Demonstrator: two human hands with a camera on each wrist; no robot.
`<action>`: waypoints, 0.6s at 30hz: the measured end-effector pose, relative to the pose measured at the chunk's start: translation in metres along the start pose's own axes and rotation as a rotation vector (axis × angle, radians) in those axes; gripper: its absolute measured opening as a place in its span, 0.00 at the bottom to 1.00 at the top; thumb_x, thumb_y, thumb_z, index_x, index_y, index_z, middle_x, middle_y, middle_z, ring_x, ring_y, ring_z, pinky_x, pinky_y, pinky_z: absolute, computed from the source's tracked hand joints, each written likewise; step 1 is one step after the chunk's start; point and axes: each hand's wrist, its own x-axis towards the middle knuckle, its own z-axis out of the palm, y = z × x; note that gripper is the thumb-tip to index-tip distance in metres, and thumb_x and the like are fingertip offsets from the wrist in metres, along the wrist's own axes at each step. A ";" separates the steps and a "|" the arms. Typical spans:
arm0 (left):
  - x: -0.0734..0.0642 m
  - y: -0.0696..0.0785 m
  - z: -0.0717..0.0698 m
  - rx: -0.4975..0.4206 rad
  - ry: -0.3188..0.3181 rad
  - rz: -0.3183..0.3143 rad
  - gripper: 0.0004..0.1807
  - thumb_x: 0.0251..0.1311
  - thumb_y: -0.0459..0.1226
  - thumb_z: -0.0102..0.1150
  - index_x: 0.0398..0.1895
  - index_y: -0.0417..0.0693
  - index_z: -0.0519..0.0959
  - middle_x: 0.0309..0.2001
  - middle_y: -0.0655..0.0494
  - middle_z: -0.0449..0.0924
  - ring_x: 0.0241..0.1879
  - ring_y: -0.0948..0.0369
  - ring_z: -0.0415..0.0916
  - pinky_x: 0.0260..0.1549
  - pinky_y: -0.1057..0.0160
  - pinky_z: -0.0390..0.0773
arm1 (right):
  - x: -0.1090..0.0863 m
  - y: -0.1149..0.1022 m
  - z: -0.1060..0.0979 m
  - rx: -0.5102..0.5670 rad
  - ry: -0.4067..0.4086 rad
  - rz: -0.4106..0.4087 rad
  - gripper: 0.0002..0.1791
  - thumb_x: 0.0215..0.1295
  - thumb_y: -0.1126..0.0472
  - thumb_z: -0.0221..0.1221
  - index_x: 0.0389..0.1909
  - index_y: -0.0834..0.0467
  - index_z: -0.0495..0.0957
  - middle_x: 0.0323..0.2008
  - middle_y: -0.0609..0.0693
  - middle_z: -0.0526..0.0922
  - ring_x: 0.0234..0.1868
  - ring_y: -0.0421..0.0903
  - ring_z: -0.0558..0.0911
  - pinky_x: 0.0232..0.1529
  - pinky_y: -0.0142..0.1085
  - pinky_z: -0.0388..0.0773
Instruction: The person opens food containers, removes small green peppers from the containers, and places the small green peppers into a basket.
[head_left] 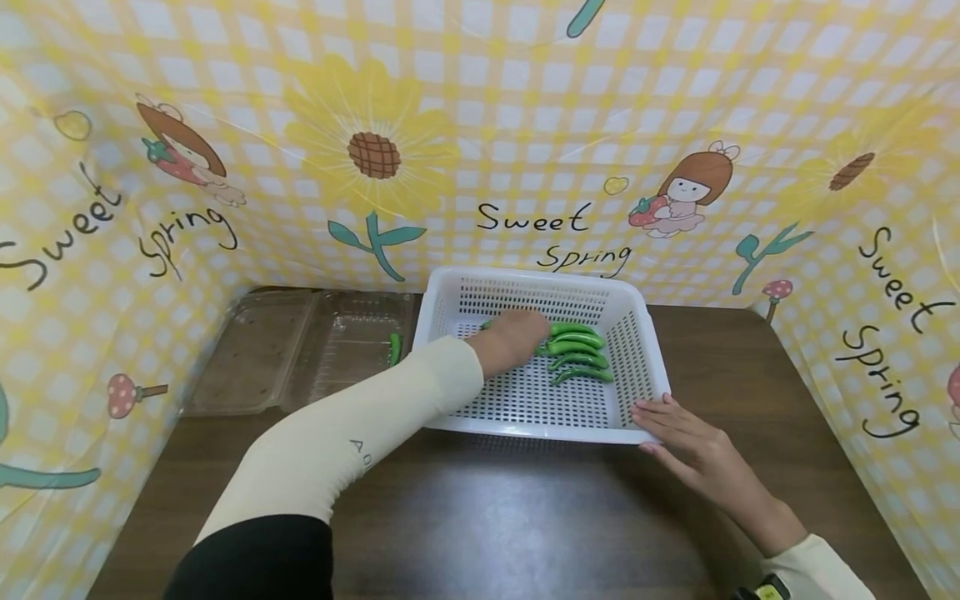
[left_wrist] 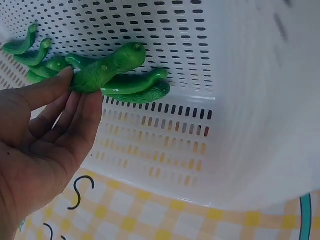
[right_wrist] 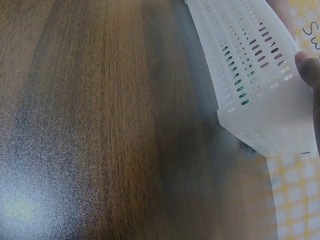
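A white perforated plastic basket (head_left: 536, 429) stands at the back of the table. My left hand (head_left: 513, 340) reaches down into it. In the left wrist view that hand pinches a plump green chili pepper (left_wrist: 107, 69) between thumb and fingertips. Several more green peppers (head_left: 576, 342) lie side by side on the basket floor, just right of the left hand. My right hand (head_left: 697, 450) rests at the basket's near right corner with its fingers laid straight over the rim. In the right wrist view its thumb (right_wrist: 309, 69) presses against the basket near the upper edge.
Left of the basket lies a clear plastic clamshell box (head_left: 348, 333), its lid (head_left: 255, 350) folded open to the left. A single green pepper (head_left: 394, 350) sits inside the box. Checked yellow cloth (head_left: 480, 125) walls in the brown table (head_left: 487, 517) at the back and sides.
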 end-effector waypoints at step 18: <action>0.007 0.009 0.022 0.017 -0.001 0.021 0.10 0.71 0.29 0.54 0.47 0.49 0.83 0.46 0.55 0.84 0.41 0.60 0.80 0.43 0.63 0.82 | -0.001 0.001 0.000 -0.018 -0.007 0.020 0.25 0.74 0.47 0.58 0.57 0.63 0.84 0.57 0.58 0.86 0.67 0.44 0.79 0.77 0.36 0.61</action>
